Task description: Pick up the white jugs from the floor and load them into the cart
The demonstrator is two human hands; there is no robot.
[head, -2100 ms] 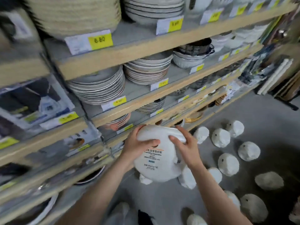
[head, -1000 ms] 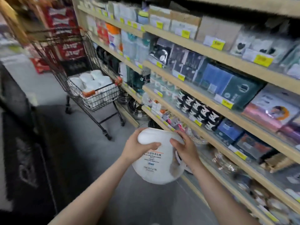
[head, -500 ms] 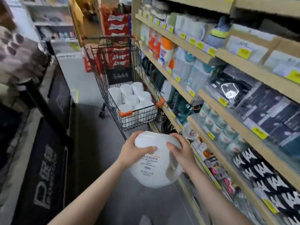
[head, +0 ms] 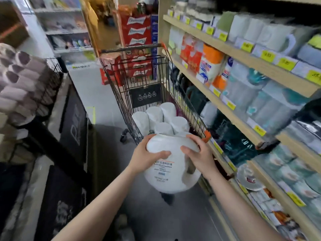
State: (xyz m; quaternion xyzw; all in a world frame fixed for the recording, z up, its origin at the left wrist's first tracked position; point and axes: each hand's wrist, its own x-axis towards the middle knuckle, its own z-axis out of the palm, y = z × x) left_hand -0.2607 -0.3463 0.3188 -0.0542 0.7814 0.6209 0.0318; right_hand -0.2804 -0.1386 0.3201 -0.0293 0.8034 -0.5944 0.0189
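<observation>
I carry a white jug (head: 166, 173) with a printed label, its bottom end up, in front of my chest. My left hand (head: 145, 156) grips its left side, thumb across the front. My right hand (head: 199, 153) grips its right side near the handle. Straight ahead stands a black wire cart (head: 121, 101) with orange corner caps, its near end just beyond the jug. Several white jugs (head: 159, 119) stand packed together in its basket.
Wooden shelves (head: 243, 61) full of packaged goods and yellow price tags run along the right. A dark display with mats (head: 73, 126) and rolled towels (head: 19, 80) lines the left. Red boxes (head: 135, 32) are stacked beyond the cart. The grey floor aisle (head: 107, 136) runs between.
I have turned away from the jugs on the floor and walked up the aisle with the jug in both hands. The cart is much closer now.
</observation>
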